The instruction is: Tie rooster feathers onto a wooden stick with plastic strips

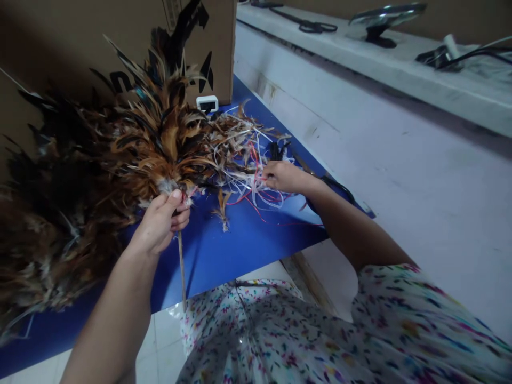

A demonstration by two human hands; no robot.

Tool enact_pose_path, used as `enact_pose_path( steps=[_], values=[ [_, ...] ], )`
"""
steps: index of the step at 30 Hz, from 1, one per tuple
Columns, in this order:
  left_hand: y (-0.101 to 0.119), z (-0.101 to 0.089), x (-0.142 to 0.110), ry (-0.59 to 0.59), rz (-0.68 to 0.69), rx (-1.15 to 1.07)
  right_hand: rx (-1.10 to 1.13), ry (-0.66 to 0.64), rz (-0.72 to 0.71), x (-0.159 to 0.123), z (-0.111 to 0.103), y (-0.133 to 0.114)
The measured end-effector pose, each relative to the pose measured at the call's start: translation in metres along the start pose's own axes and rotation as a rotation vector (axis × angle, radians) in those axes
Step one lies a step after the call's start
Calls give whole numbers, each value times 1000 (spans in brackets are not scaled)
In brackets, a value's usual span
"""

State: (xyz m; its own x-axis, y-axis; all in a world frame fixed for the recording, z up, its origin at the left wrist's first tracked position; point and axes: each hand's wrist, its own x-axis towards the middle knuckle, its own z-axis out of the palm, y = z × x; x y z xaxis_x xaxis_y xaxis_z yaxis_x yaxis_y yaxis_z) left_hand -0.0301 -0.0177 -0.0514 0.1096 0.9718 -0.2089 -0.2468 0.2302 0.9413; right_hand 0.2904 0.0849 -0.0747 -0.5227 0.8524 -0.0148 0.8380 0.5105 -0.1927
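Note:
My left hand (pixel 164 218) is closed around a feather duster (pixel 170 133) where its brown and black feathers meet a thin wooden stick (pixel 181 266). The feathers fan upward, and the stick points down past the table edge. Something red shows at the binding beside my thumb. My right hand (pixel 280 176) is at a tangle of white and red plastic strings (pixel 250 186) on the right of the table, its fingers curled in. What lies between those fingertips is hidden. A small loose feather tuft (pixel 223 210) rests between my hands.
A large heap of brown feathers (pixel 52 229) covers the left of the blue table (pixel 224 261). Looser feathers (pixel 236 130) lie behind the strings. A cardboard box (pixel 120 32) stands at the back. Along the right runs a wall with a ledge (pixel 340 40) holding scissors (pixel 316 25).

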Motion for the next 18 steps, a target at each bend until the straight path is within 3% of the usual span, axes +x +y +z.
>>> enact_pose_path(
  steps=[6,14,18],
  values=[
    [-1,-1,2,-8,8,8,141,255,20,15,-11,-2],
    [3,0,0,-23,18,-6,213,372,10,41,-18,-13],
    [4,0,0,-43,37,-39,210,440,-5,29,-22,-8]
  ],
)
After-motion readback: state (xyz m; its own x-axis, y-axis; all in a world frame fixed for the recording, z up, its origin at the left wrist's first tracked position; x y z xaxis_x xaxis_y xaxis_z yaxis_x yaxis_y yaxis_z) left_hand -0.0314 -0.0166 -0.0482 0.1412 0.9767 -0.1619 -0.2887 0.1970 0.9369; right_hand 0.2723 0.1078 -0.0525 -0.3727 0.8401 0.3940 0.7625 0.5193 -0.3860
